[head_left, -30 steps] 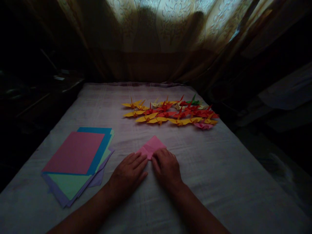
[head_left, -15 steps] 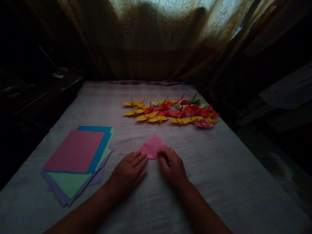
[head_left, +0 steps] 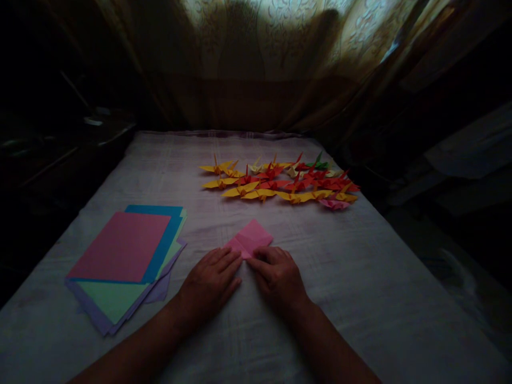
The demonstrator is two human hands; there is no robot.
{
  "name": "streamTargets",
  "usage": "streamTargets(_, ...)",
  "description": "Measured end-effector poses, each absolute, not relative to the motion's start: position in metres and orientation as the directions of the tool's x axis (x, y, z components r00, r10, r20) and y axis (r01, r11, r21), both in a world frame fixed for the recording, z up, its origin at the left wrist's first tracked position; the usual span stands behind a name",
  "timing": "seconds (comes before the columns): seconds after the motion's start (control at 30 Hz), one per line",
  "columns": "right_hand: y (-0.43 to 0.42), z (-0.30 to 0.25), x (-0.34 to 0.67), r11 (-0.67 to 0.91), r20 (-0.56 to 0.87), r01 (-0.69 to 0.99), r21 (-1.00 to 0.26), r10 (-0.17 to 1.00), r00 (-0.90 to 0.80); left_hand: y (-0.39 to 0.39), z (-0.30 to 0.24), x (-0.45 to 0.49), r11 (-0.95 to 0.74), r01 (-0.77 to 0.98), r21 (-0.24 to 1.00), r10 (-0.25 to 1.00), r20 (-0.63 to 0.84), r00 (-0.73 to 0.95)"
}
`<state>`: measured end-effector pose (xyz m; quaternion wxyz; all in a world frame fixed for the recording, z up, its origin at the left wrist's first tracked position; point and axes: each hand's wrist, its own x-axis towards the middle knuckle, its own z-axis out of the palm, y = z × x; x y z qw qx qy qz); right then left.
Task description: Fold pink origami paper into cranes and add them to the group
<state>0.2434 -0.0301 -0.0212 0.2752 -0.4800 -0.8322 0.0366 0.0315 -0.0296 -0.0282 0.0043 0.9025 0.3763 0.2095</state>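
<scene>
A small folded piece of pink origami paper lies on the cloth in front of me, with crease lines across it. My left hand rests flat, its outstretched fingertips on the paper's left corner. At the near right edge, my right hand has its thumb and bent fingers closed on the paper. The fingers cover part of that edge, so the fold beneath them is hidden.
To the left lies a stack of square paper sheets, pink on top, then blue, green and purple. Several folded paper cranes in yellow, red, cream, green and pink stand in rows at the far right. A patterned curtain hangs behind the cloth-covered table.
My right hand has slid left along the paper's near edge, and its thumb now points toward my left fingertips. The left hand has stayed in place.
</scene>
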Motion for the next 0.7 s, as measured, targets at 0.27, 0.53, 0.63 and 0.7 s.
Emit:
streamTargets(0.27,-0.0303,-0.0188,0.2403,0.547,0.427,0.801,-0.245,0.802,-0.417,-0.0287,-0.0226,0.0323,-0.726,0.673,0.139,0.67,0.363,0.648)
streamTargets(0.53,-0.0336,-0.0169,0.2423,0.538,0.375,0.819,-0.202,0.815,-0.443,-0.0281,-0.0215,0.0326,-0.725,0.676,0.131,0.67,0.363,0.648)
streamTargets(0.63,-0.0341,-0.0166,0.2452,0.526,0.369,0.829,-0.188,0.82,-0.437,-0.0273,-0.0217,0.032,-0.729,0.674,0.119,0.663,0.366,0.653)
streamTargets(0.7,-0.0344,-0.0172,0.2463,0.517,0.374,0.833,-0.196,0.825,-0.424,-0.0267,-0.0219,0.0314,-0.735,0.669,0.109,0.654,0.37,0.659)
